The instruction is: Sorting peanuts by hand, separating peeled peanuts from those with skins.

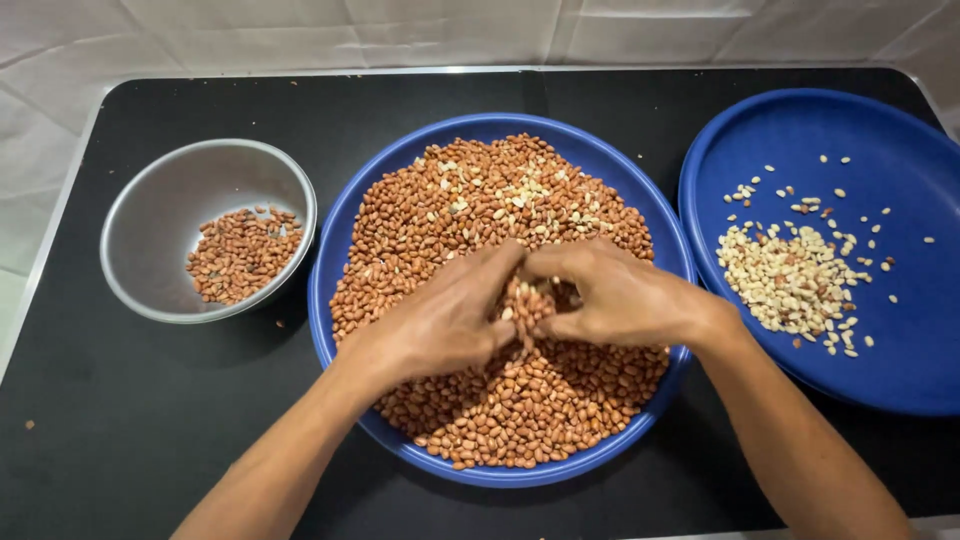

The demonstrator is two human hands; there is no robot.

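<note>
- Two hands meet over the middle of the big blue plate (330,300): the left hand (440,320) and the right hand (610,295), fingertips touching, each grip pinched shut on a small clump of red-skinned peanuts (525,300) lifted just above the heap.
- Directly under and all around both grips lies the main heap of peanuts (520,400), mostly red-brown, filling the plate nearly to its rim.
- Just beyond the grips, on the far part of the heap, pale skinless nuts (520,190) are mixed in among the red ones.
- Judging by how things lie, the step in hand is sorting: picking through the clump between the fingers. The next move would call for a fine pinch on single nuts, without spilling the rest.
- Left of the left grip, apart from the plate, a metal bowl (150,250) holds a small lot of red peanuts.
- Right of the right grip, a second blue plate (900,150) carries a pile of pale nuts (790,280).
- All stand on a black table (130,420).
</note>
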